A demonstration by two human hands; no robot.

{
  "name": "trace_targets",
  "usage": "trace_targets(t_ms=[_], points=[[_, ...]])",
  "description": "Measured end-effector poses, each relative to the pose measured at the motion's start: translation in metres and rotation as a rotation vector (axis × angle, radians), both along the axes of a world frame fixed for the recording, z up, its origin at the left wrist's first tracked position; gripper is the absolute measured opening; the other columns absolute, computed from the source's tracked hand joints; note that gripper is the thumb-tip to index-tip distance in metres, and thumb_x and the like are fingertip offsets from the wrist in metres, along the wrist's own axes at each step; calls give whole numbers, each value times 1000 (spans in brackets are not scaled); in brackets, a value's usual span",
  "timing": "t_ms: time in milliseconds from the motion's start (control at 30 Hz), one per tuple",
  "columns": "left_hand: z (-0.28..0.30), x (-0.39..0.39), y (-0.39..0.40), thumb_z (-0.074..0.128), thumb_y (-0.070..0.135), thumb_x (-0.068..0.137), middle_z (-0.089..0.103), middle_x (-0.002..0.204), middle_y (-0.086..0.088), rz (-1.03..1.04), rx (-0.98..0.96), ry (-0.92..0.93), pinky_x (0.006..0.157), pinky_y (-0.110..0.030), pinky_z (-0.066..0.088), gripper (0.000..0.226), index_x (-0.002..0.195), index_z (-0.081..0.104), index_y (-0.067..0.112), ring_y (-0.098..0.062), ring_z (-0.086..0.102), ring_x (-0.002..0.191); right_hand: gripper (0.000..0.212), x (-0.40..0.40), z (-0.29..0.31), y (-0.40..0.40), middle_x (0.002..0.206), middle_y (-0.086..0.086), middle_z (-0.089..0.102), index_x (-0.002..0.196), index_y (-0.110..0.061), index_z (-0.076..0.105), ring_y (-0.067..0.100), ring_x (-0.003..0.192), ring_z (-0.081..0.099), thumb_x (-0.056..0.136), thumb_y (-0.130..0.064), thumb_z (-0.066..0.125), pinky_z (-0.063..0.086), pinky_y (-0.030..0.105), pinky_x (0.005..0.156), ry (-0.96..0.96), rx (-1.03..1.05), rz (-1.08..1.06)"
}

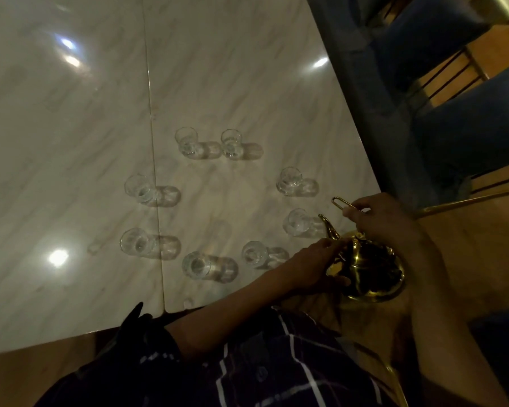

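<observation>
Teapot (368, 274) is at the near right corner of the table (218, 69), held by both hands. My right hand (382, 221) pinches the wire handle (340, 201) above the pot. My left hand (312, 265) cups the pot's left side, fingers up by the lid, thumb lower on the belly. Key relation: the spout (329, 229) points away-left, so the pot's long axis already aims at the nearest glass (297, 223), just left of the spout tip and apart from it. I judge a pour needs only a short tip along that axis. A second glass (254, 254) sits left of the pot, beside my left wrist, a knock risk.
</observation>
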State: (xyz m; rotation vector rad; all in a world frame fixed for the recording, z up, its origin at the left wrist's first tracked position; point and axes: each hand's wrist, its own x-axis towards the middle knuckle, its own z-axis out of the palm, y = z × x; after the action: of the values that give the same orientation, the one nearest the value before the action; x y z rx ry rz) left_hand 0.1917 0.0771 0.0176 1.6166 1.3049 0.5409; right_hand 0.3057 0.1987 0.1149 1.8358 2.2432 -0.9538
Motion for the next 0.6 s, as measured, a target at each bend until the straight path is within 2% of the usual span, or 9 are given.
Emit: trace_targets(t_ms=[133, 300, 400, 533, 600], points=[[-2, -1, 1, 72, 37, 90, 44, 147, -16, -10, 1, 5, 101, -46, 49, 85, 157, 23, 23, -32, 50, 128, 32, 1, -3, -1, 85, 5, 64, 111, -12, 74, 29, 96, 67, 93, -37, 62, 51, 34, 82, 13, -1, -5], [-2, -1, 2, 72, 36, 90, 44, 147, -16, -28, -1, 24, 100, -42, 49, 86, 158, 22, 20, -31, 51, 128, 36, 2, -9, 0, 104, 14, 72, 116, -12, 72, 28, 98, 68, 93, -39, 62, 55, 40, 86, 12, -14, -18], [-4, -1, 3, 73, 36, 89, 45, 146, -15, -32, 4, 33, 100, -44, 49, 86, 157, 23, 20, -31, 51, 127, 34, 3, -13, 1, 97, 10, 70, 114, -13, 73, 27, 97, 68, 93, -38, 63, 55, 40, 86, 17, -24, -21], [-4, -1, 3, 73, 34, 90, 47, 144, -16, -28, 4, 30, 101, -44, 49, 79, 155, 30, 16, -31, 51, 128, 32, 4, -17, 1, 101, 12, 73, 113, -14, 74, 26, 97, 68, 93, -36, 63, 55, 40, 87, 36, -28, -33], [-3, -1, 3, 72, 33, 91, 47, 145, -17, -29, 18, 28, 101, -46, 49, 76, 154, 33, 14, -32, 51, 128, 31, 6, -20, 1, 96, 9, 71, 111, -14, 74, 26, 96, 69, 92, -36, 63, 54, 38, 84, 45, -29, -35]])
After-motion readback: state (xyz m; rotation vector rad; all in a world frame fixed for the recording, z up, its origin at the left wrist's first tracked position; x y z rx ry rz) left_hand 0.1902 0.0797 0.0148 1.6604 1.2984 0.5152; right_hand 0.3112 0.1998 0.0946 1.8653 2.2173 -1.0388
